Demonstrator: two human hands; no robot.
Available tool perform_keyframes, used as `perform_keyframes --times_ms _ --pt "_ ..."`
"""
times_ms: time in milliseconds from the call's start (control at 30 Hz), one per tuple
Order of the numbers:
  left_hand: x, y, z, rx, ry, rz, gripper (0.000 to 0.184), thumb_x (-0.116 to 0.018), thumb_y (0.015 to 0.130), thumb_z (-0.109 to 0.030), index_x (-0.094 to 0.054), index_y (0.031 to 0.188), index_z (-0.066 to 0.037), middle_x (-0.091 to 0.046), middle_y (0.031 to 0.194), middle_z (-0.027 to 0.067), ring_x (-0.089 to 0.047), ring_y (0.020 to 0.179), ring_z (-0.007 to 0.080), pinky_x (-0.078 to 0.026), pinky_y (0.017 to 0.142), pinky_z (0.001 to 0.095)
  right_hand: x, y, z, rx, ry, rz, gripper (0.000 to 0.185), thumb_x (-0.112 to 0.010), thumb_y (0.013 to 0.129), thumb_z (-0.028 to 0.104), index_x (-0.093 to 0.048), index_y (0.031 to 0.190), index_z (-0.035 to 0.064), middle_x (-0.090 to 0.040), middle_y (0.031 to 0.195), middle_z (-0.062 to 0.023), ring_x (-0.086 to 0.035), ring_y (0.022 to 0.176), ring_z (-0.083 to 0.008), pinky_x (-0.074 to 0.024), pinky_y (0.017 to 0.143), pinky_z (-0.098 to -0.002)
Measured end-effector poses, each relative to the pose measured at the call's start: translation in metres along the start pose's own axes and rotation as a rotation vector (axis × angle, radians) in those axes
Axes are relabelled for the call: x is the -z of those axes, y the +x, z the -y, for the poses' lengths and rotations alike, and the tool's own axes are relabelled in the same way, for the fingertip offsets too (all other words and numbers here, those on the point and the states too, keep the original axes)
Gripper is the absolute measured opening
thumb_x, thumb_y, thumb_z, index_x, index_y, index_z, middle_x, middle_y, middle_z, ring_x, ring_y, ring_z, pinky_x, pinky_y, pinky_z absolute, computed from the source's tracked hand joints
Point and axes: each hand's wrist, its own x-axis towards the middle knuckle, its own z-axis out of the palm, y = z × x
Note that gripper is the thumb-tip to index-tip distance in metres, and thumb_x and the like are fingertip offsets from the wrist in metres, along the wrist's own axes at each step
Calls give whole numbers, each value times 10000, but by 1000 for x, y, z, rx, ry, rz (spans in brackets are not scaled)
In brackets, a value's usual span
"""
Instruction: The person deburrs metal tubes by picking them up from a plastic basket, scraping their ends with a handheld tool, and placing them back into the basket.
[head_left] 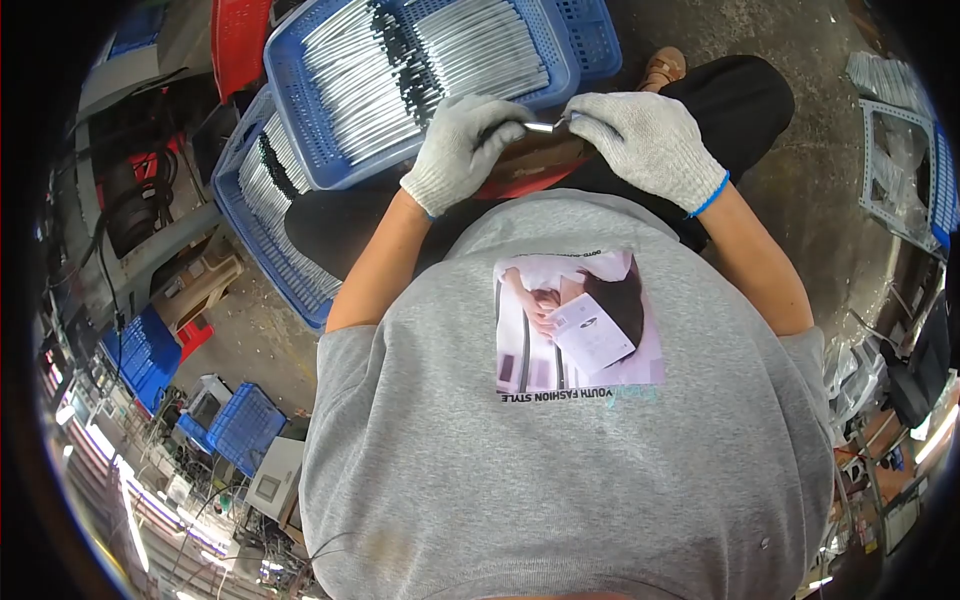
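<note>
A short stretch of shiny metal rod shows between my two gloved hands. My left hand, in a white knit glove, pinches one end with thumb and fingers. The other end is at the closed fingertips of my right hand, also gloved, with a blue cuff edge. A small dark part shows beside the right fingertips; its shape is hard to make out. Just beyond my left hand, a blue plastic basket holds many silver rods with black ends, laid in two rows.
Under and left of the basket stands a second blue basket with more rods. A red panel rises at the upper left. My legs are folded around the work area, with a brown shoe beyond. A grey metal frame stands at right.
</note>
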Motion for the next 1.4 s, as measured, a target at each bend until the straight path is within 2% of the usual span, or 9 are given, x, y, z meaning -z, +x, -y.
perform_keyframes --times_ms 367,533,667,867,1000,1167,1400 --pt "2 -1 -13 -62 114 -64 109 -693 839 -88 -734 939 -85 -713 870 36 -602 745 201 -475 791 332 -4 -4 -4 -30 164 13 276 -546 956 275 -737 1077 117 -754 968 -74 -711 780 -282 -565 728 -368" --pt "2 -2 -12 3 -12 -32 108 -698 836 -94 -739 936 -90 -706 850 28 -600 753 194 -467 805 327 1 -1 -2 -35 233 43 279 -550 954 265 -746 1078 110 -755 987 -81 -716 798 -280 -567 731 -367" --pt "2 -3 -14 -17 69 -71 111 -705 838 -113 -744 942 -110 -701 835 4 -596 759 183 -438 838 330 11 3 7 -142 197 202 270 -562 943 262 -754 1047 103 -755 970 -79 -720 805 -271 -575 733 -367" --pt "-11 -8 -26 59 246 -207 107 -713 838 -139 -749 939 -140 -695 829 -25 -590 766 169 -402 865 333 11 -2 16 -70 56 200 243 -587 938 229 -743 1055 83 -753 935 -59 -692 724 -256 -535 664 -339" --pt "-12 -8 -29 -42 489 -287 109 -722 835 -160 -753 939 -164 -687 839 -43 -588 778 159 -378 878 331 17 4 15 -30 28 111 236 -591 931 235 -745 1040 94 -751 913 -55 -688 708 -262 -533 650 -336" --pt "-8 -9 -26 -75 468 -244 127 -730 828 -163 -756 952 -179 -683 858 -48 -590 795 156 -378 879 331 13 7 11 -93 73 108 256 -558 933 255 -756 993 103 -753 934 -73 -719 759 -265 -587 712 -353" --pt "-15 -14 -24 -65 470 -288 161 -733 819 -152 -759 976 -176 -688 886 -43 -593 818 156 -376 892 333 9 2 17 -100 36 179 237 -591 928 251 -754 1012 100 -751 891 -57 -691 700 -254 -537 644 -332"
